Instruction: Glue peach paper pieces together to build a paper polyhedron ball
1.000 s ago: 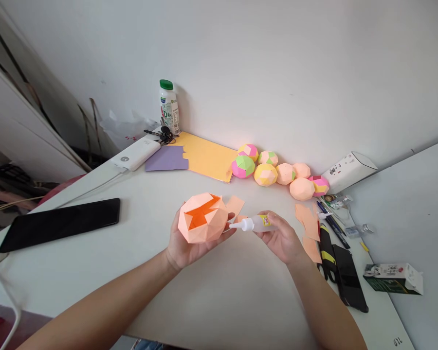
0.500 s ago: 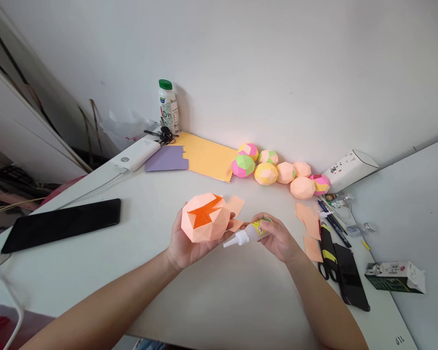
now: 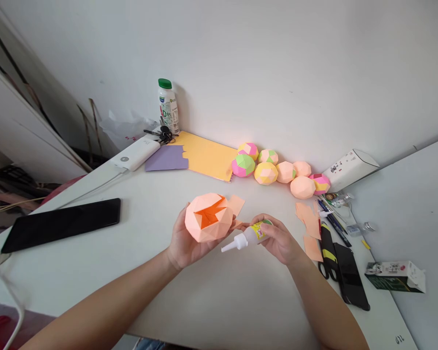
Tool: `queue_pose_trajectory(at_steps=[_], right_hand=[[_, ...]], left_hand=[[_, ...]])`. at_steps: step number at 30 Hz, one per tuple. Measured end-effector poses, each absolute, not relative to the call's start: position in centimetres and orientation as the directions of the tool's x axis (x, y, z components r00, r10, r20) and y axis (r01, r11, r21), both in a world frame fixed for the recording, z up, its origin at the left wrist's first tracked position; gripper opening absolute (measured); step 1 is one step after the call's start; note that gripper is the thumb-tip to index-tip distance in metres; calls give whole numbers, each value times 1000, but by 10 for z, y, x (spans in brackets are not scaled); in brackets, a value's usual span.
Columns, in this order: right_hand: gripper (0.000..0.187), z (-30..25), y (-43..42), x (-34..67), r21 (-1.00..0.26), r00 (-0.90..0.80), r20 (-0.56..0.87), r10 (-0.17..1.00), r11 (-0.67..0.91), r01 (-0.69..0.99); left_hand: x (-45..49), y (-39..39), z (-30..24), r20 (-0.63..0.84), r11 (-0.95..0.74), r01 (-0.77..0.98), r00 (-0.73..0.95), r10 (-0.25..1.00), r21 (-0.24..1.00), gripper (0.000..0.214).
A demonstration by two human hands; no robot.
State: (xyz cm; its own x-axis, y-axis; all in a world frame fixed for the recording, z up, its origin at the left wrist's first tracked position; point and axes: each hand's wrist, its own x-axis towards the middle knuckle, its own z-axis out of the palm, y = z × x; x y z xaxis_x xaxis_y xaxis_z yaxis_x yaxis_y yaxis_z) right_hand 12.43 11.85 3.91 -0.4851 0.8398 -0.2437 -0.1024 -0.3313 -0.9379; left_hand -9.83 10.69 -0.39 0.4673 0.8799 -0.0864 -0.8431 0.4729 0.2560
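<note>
My left hand cradles a faceted peach paper ball from below, its fingers curled around the underside. A jagged gap in the ball's top shows an orange inside. In my right hand lies a small glue bottle with a yellow-green label, gripped between thumb and fingers. Its white nozzle points left and slightly down, just below and right of the ball, apart from it. Peach paper pieces show behind the ball's right side.
Several finished paper balls line the wall. Yellow card and purple card lie at the back left. Scissors, a phone and peach scraps are on the right; a black slab lies left.
The paper ball has shifted a little right and turned slightly in my left hand. The glue bottle's nozzle has dipped slightly down and left.
</note>
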Motion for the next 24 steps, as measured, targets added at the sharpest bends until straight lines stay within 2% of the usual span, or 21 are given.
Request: queue_pose_trajectory(at_steps=[3,6,8,11,17,24], right_hand=[[22,45,117,131,-980,-469,-136,873,-189,-67],[17,54,113,140,-991,-309,107,945,126,42],[13,60,109,143,-919,-210,306,929,346,191],[17,66,103,140,-772,-253,477,842,538,337],[22,65,99,127,-625,-405,539,738,673,395],[16,63,103,125,-621,-359,534,765,643,448]], left_hand=[[-100,108,-6,-88,478,-841,472,877,254,70],[-101,109,-6,-87,490,-835,485,870,250,72],[-102,109,-6,-89,497,-830,491,867,253,72],[-101,109,-7,-76,489,-835,486,871,253,69],[-101,108,-8,-43,477,-844,482,875,245,66],[-101,109,-7,-64,475,-850,474,878,227,68]])
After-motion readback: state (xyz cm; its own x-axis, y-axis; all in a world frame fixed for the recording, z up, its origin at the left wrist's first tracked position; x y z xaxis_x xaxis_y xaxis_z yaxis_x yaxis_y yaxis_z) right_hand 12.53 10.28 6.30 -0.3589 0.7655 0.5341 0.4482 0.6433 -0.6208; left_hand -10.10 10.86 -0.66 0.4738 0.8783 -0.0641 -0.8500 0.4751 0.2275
